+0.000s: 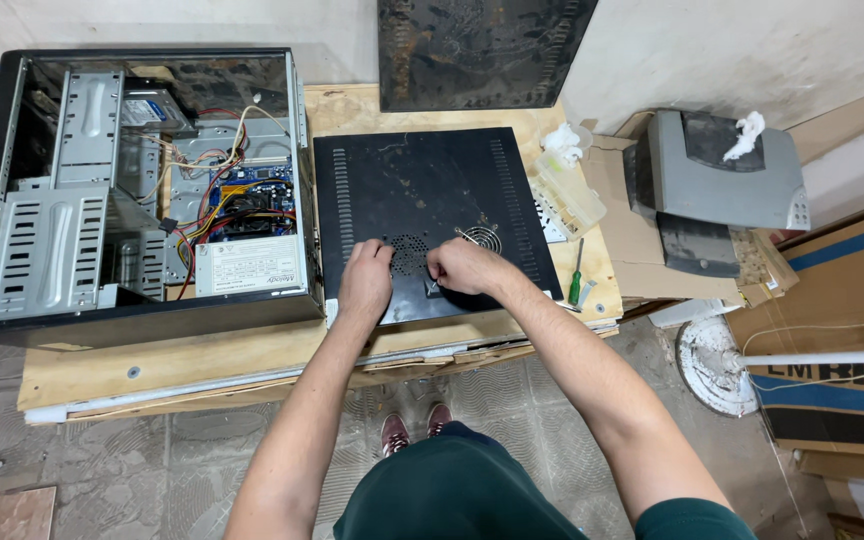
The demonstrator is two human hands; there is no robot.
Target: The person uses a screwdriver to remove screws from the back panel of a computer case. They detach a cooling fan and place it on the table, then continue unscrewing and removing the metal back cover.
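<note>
A black metal side panel [422, 190] of a computer case lies flat on the wooden table [202, 365], with vent slots and two round fan grilles near its front edge. My left hand [365, 282] presses flat on the panel beside the darker grille. My right hand [460, 268] is closed around a small thin tool or screw, its tip touching the panel just below the shiny grille [482, 238].
An open computer case [132, 190] with wires and a power supply lies on the table's left. A green-handled screwdriver [576, 275] and a clear parts box [568, 192] sit right of the panel. A grey printer [722, 180] rests on cardboard boxes. Another dark panel [477, 50] leans against the wall.
</note>
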